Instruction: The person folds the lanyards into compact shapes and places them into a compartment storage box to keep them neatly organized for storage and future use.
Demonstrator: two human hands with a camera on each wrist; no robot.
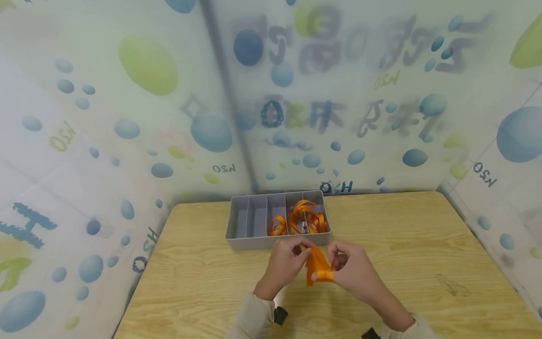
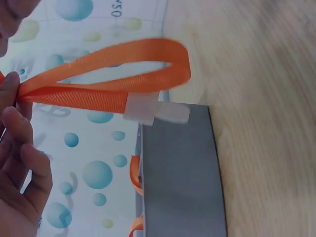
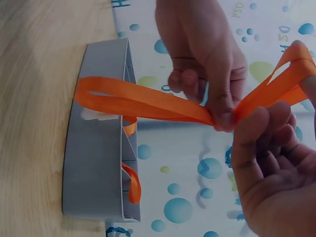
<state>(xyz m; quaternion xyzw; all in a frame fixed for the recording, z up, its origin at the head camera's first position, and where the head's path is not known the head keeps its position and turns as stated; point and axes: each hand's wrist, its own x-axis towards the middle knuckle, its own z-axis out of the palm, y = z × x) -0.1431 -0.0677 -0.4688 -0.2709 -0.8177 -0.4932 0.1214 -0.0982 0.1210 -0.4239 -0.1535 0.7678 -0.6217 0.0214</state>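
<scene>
An orange ribbon strap [image 1: 319, 270] is held between both hands above the table, in front of a grey box. My left hand [image 1: 285, 263] pinches the strap between thumb and fingers, where its strands gather, as the right wrist view shows. My right hand [image 1: 357, 270] has curled fingers close beside that pinch, and part of the strap [image 3: 291, 64] passes by it at the right edge. A long loop of the strap [image 2: 148, 52] hangs free from the pinch. Next to this loop is a whitish translucent piece [image 2: 140, 107] at a strap end.
The grey divided box [image 1: 254, 242] stands at the table's back edge. Several compartments show; coiled orange straps [image 1: 277, 227] lie in those toward the right. Behind the wooden table [image 1: 195, 263] rises a sheet [image 1: 364, 141] patterned with blue and green bubbles.
</scene>
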